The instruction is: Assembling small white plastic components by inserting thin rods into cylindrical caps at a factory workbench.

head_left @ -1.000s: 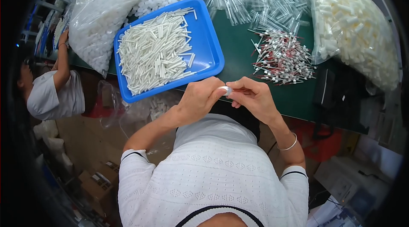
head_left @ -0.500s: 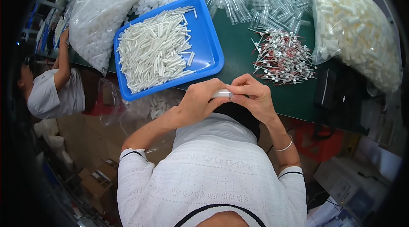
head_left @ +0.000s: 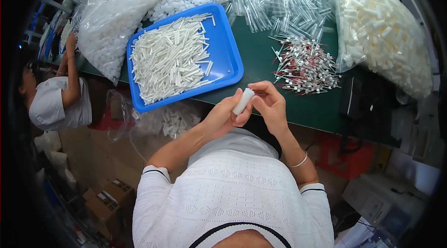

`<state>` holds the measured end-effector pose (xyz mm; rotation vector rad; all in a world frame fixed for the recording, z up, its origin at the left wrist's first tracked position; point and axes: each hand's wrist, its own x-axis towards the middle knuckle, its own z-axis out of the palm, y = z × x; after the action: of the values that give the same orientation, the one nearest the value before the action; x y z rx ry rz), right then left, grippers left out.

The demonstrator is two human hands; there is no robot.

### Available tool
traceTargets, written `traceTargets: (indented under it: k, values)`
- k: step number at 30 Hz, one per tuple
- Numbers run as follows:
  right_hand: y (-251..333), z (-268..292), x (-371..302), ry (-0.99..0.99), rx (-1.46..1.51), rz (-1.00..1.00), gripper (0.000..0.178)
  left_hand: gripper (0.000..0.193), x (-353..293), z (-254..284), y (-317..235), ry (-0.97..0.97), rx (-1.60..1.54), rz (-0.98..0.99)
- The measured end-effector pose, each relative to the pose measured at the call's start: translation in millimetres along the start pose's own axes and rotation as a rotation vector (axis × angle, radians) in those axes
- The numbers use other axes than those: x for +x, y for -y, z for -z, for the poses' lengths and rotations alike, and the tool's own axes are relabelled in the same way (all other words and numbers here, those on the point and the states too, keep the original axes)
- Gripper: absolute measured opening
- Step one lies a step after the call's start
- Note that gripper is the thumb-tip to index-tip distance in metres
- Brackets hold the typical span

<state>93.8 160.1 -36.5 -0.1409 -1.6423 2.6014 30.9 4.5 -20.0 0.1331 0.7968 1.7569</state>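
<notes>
Just one cylinder, two hands

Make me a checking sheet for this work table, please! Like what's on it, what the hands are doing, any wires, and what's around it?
Surface: green table, partly covered.
Things in hand: one white cylinder, tilted.
Clutter: blue tray with white sticks; clear tubes; red-and-white pieces; left plastic bag and right plastic bag, both holding white pieces.
Hands: left hand holds the cylinder; right hand has fingers at its upper end, grip unclear.
Cables: perhaps one, a thin dark line at lower right; too dim to be sure.
Surroundings: another person at left; cardboard boxes on the floor.
</notes>
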Motion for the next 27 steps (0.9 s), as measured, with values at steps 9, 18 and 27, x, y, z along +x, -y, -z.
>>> traceTargets:
  k: [9, 18, 27]
  values:
    - [40.4, 4.2, -9.1, 0.029, -0.971, 0.401, 0.036, 0.038, -55.7, 33.3, 0.5, -0.184, 0.207, -0.017]
    - [57.0, 74.0, 59.4, -0.239, -1.675, 0.432, 0.021, 0.03, -149.6, 82.4, -22.7, -0.62, 1.975, -0.069]
    - [61.1, 44.8, 38.2, -0.25, -1.504, 0.639, 0.013, 0.021, 33.7, -11.5, -54.1, -0.415, 1.615, -0.93]
